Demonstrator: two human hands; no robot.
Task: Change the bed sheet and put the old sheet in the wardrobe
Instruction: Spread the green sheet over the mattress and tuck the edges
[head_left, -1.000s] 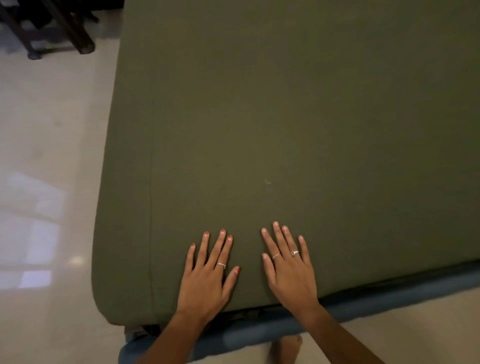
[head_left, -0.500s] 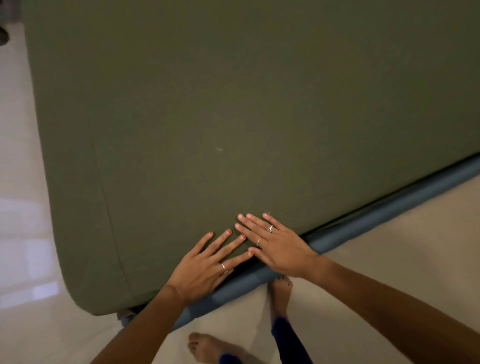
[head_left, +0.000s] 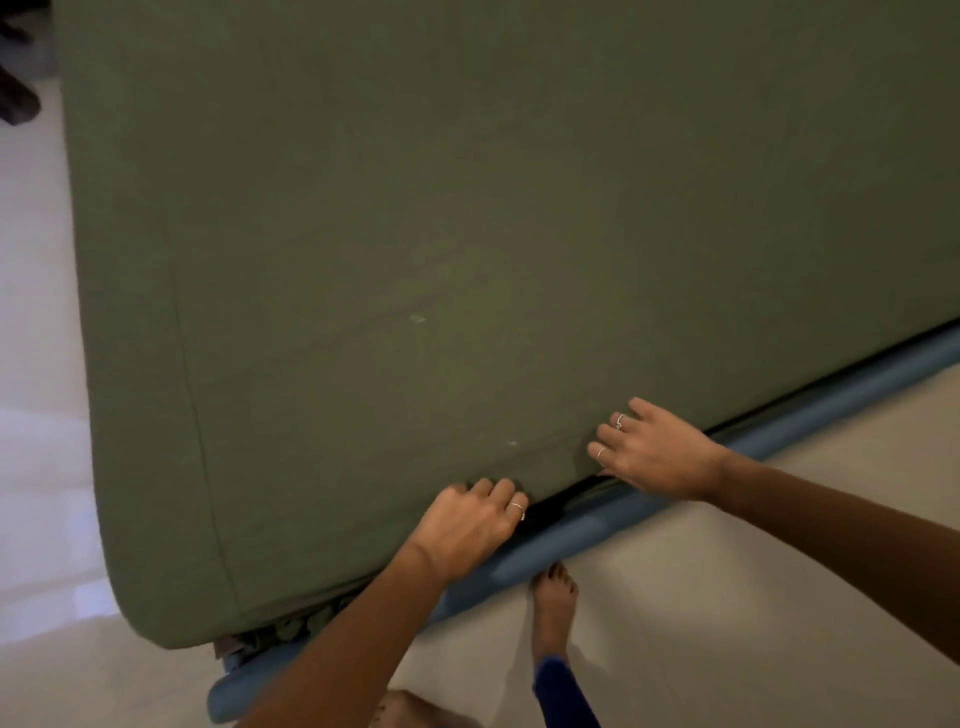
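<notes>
An olive-green fitted sheet (head_left: 467, 234) covers the mattress and fills most of the view. My left hand (head_left: 470, 525) has its fingers curled over the sheet's near edge, by the bed's near left corner. My right hand (head_left: 652, 454) lies a little to the right on the same edge, its fingertips bent down into the fabric. A dark gap (head_left: 550, 512) shows under the sheet between the two hands.
A blue padded bed frame rail (head_left: 571, 535) runs along the near side below the mattress. My bare feet (head_left: 553, 597) stand on the pale tiled floor (head_left: 727, 597) beside it. Dark furniture legs (head_left: 15, 98) show at the far left.
Both hands slid from lying flat on top of the sheet to its near edge, and the fingers have curled into the fabric. The view has swung left and downwards.
</notes>
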